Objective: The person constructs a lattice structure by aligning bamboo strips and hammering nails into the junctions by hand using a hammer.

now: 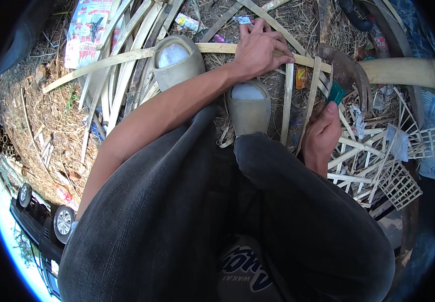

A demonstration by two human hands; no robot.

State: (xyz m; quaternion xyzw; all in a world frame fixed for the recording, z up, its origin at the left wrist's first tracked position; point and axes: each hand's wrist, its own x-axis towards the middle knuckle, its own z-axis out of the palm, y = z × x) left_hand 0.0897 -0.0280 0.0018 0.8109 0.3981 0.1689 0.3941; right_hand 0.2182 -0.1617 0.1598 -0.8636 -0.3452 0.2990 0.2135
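Note:
My left hand [259, 50] presses down at the far middle, its thumb and fingers closed on a long pale bamboo strip [216, 48]. The strip runs left beneath my left sandal [179, 70] and out the other side. My right hand [322, 132] grips a green-handled knife [336, 94] beside my right knee. Its thin blade points away from me, close to the right part of the strip. Two narrow upright slats [287, 100] cross the ground between my right sandal [250, 113] and the right hand.
A heap of split bamboo strips [119, 75] lies at far left. A thick bamboo pole [409, 73] and a brown curved piece [348, 73] are at far right. Woven lattice pieces [400, 185] and loose slats lie at right. A dark vehicle [39, 219] stands at lower left.

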